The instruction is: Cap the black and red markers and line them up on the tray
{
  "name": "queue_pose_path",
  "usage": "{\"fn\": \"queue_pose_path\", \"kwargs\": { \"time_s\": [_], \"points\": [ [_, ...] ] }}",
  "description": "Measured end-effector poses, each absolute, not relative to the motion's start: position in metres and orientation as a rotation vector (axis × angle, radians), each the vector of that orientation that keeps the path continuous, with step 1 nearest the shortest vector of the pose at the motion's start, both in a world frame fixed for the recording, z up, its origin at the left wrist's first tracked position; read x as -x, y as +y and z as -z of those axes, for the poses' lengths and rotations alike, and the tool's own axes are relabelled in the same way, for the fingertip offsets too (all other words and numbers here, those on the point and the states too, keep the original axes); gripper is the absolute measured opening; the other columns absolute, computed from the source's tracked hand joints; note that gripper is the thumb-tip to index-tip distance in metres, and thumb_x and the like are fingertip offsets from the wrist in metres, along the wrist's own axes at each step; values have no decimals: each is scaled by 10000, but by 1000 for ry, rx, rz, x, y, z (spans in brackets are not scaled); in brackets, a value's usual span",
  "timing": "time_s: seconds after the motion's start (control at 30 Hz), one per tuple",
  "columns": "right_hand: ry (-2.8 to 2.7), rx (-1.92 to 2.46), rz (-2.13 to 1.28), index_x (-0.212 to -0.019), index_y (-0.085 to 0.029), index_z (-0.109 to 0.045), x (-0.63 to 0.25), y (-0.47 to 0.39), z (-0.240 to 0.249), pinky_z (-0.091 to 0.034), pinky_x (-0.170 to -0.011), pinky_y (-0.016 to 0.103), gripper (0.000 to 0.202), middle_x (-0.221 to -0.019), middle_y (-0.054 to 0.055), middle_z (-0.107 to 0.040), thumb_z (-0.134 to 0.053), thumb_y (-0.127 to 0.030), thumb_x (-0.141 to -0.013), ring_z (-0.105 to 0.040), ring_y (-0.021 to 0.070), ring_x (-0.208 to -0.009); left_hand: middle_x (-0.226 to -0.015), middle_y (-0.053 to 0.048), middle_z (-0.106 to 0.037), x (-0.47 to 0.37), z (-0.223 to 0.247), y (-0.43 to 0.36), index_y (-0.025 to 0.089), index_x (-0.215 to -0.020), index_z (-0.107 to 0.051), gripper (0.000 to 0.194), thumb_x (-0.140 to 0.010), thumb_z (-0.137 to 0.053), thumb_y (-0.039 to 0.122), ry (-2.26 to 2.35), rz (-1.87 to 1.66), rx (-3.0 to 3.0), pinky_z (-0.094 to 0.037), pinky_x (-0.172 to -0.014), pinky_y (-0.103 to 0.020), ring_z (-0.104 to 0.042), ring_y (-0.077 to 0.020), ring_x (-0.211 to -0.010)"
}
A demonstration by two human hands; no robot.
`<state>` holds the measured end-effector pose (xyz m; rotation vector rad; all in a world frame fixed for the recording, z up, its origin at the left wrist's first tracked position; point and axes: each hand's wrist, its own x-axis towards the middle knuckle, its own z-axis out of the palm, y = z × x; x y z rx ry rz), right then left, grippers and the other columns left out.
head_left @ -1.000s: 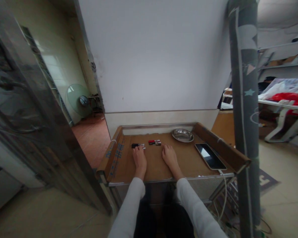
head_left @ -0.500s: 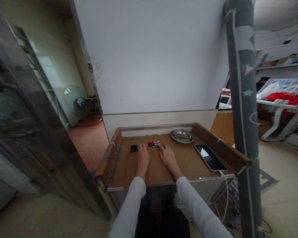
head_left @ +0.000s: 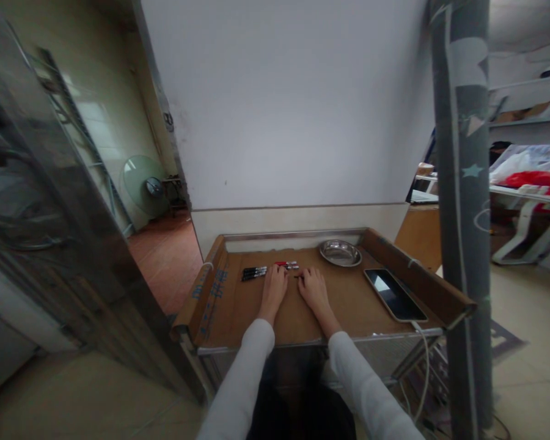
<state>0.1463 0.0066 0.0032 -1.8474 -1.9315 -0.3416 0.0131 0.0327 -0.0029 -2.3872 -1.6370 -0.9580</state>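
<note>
Several black pens point(head_left: 253, 274) lie side by side on the cardboard-covered tabletop point(head_left: 348, 305), just left of my left hand point(head_left: 275, 287). A red pen point(head_left: 286, 264) lies beyond that hand, with a dark pen close beside it. My left hand has its fingers pressed together, and what they hold, if anything, is too small to tell. My right hand point(head_left: 313, 287) is closed at the fingertips around a small dark piece point(head_left: 297, 277), whose kind I cannot make out; its tip points left toward my left hand.
At the back right of the table sits a round metal dish point(head_left: 340, 253). A phone point(head_left: 395, 295) with a white cable point(head_left: 425, 373) lies near the right edge. Raised cardboard sides border the table, and a wrapped grey pole point(head_left: 462, 232) stands to the right.
My left hand has moved right, away from the black pens, which show more. My right hand has drawn back slightly from the red pen, its fingers now curled. The view has shifted a little.
</note>
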Motion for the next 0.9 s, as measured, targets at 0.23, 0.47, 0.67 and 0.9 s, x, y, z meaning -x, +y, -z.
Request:
{"fn": "queue_pose_path", "kwargs": {
  "time_s": [0.23, 0.47, 0.67, 0.9],
  "points": [
    [-1953, 1834, 335, -936, -153, -575, -148, 10, -2, -327, -771, 312, 188, -970, 111, -593, -394, -191, -899, -496, 226, -928, -942, -62, -565, -11, 2, 31, 175, -884, -566, 73, -856, -501, 158, -1599, 978, 2461, -422, -881, -371, -531, -204, -937],
    [-2030, 1657, 123, -950, -164, -569, -151, 13, -2, -353, -783, 310, 185, -1000, 104, -621, -392, -183, -901, -531, 217, -925, -967, -54, -586, -12, -4, 30, 177, -891, -556, 99, -855, -486, 117, -1559, 1167, 2681, -451, -867, -339, -566, -182, -936],
    [-2008, 1409, -63, -941, -171, -582, -152, 17, 2, -404, -817, 309, 175, -965, 90, -634, -420, -164, -876, -558, 197, -905, -949, -46, -616, -11, -8, 29, 184, -868, -561, 132, -845, -470, 91, -1494, 1474, 2753, -465, -872, -327, -587, -169, -938],
    [-1985, 1353, -82, -987, -181, -609, -154, 15, 3, -421, -839, 299, 200, -977, 77, -647, -451, -166, -865, -568, 190, -937, -1023, -63, -656, -12, -6, 28, 194, -994, -562, 237, -882, -376, 99, -1475, 1472, 2806, -472, -896, -325, -608, -168, -982]
  ]
}}
